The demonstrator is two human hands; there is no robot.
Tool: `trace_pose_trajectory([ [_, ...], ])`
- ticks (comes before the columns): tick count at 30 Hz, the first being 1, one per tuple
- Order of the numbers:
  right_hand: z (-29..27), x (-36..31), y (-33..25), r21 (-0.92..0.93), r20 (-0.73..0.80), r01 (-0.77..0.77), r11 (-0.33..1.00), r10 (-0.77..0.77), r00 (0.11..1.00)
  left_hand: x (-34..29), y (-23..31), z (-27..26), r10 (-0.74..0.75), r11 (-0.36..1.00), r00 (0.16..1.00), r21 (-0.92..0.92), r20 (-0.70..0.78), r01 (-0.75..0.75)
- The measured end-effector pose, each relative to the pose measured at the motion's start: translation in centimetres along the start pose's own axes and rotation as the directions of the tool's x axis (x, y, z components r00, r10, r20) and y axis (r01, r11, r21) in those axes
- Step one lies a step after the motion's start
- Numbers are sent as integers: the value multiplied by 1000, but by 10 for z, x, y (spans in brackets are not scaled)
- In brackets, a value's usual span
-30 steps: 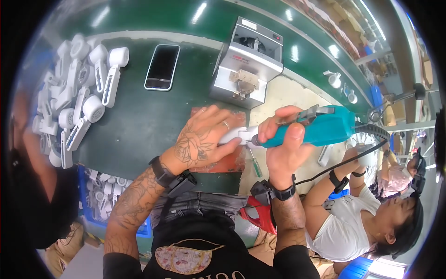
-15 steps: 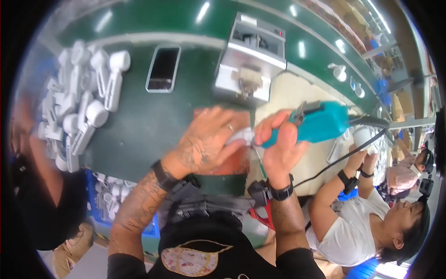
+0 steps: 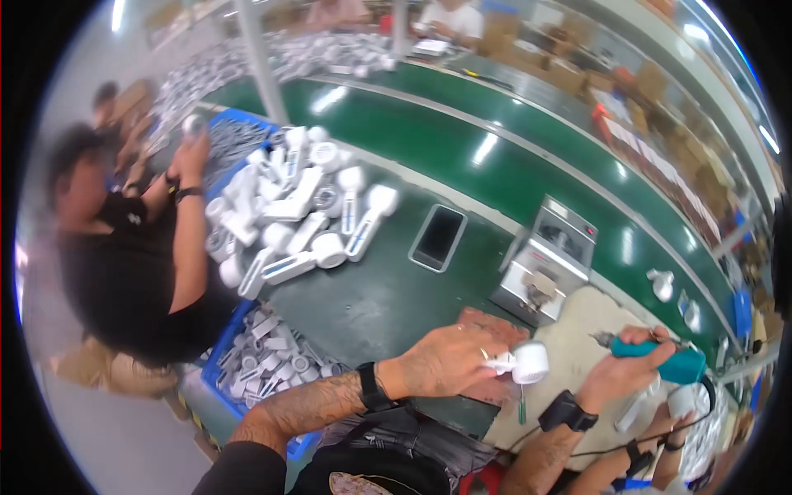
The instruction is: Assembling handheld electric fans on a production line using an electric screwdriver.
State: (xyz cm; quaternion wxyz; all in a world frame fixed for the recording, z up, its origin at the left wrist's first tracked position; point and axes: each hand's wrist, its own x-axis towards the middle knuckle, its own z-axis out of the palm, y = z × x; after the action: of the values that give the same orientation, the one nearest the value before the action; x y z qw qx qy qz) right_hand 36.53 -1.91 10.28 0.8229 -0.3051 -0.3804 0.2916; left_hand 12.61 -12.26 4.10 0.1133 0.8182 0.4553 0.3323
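In my left hand [image 3: 433, 363] is a white round-headed plastic piece with a handle [image 3: 530, 364], shaped like a small shower head. My fingers pinch its handle end, and the round head points right. Below the hand lies a reddish-brown mat [image 3: 488, 323]. My right hand [image 3: 620, 375] grips a teal electric screwdriver [image 3: 678, 365], its tip pointing left, apart from the white piece. A thin green-handled tool [image 3: 521, 406] lies just under the round head.
White round-headed pieces [image 3: 301, 202] are heaped at the left beside a co-worker [image 3: 124, 264]. A blue crate [image 3: 216, 369] holds small white parts. A phone [image 3: 438, 238] and a grey metal machine [image 3: 544, 264] stand farther back. Another person's hands [image 3: 672, 425] are at the right.
The view has swung left. My hands, earlier close together with the screwdriver at the white piece, are now apart; the screwdriver has moved right and the piece's round head shows.
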Motion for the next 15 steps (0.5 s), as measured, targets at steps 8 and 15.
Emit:
trace_pose_trajectory([
  [8, -52, -9, 50, -419, 37, -24, 908, 44, 998, -63, -133, -126, -746, 662, 260, -728, -614, 180],
  [15, -50, -31, 61, -298, 294, 83, 951, 9, 956, -125, -247, -217, -546, 638, 224, -228, -807, 735],
])
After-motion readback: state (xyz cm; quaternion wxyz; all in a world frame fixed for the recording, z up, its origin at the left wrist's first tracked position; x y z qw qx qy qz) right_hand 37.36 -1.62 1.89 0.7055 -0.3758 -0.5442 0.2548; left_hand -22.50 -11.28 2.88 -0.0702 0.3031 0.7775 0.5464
